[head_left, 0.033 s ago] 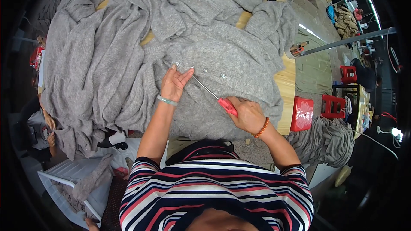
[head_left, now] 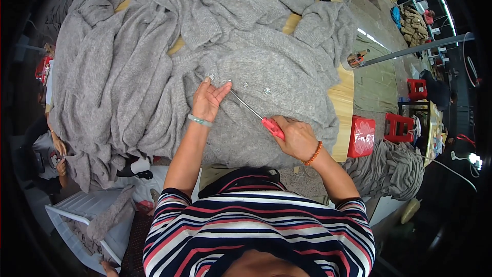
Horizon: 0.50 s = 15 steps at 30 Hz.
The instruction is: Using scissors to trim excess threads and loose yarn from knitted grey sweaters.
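My right hand (head_left: 299,138) grips the red handle of a screwdriver-like tool (head_left: 248,106) with a thin metal shaft. The shaft slants up and left, its tip end at the fingertips of my left hand (head_left: 206,103). That hand is closed on a grey knit garment (head_left: 287,66), some of its fingers hidden. Small sparkling flower-shaped ornaments sit in a row on the knit: one ornament (head_left: 212,77) by my left thumb, one beside the fingertips, another (head_left: 246,84) and another (head_left: 267,91) farther right.
Heaped grey knitwear (head_left: 118,72) covers most of the wooden table (head_left: 342,92). A holder of pens (head_left: 355,60) stands at its right edge near a metal pole (head_left: 410,51). Red stools (head_left: 362,136) are right. Another person's hand (head_left: 60,147) and a white crate (head_left: 77,231) are left.
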Motion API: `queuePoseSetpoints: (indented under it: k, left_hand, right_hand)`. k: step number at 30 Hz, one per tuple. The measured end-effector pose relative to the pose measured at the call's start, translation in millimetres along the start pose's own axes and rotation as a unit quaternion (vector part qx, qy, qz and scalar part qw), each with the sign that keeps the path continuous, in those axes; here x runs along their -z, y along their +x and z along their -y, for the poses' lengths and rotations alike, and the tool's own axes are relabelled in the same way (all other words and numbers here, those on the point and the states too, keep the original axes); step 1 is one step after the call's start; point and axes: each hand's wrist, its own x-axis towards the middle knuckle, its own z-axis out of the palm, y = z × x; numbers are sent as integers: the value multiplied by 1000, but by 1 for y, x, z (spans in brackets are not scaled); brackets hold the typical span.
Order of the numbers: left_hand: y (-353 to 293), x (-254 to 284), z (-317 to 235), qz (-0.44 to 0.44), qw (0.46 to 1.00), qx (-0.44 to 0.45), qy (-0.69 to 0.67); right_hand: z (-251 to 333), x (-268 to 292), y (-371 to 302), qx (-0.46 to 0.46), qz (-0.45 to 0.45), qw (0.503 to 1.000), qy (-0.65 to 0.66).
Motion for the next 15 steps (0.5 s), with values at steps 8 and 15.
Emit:
queuePoseSetpoints:
  k: [8,15]
  left_hand:
    - [3,8,1,-7,1000,-10,-7]
    - [1,16,-1,9,1000,-21,-17]
  right_hand:
    - [-3,-4,-6,-7,-15,1000,0]
    - [-2,-6,-8,-8,-16,1000,-5]
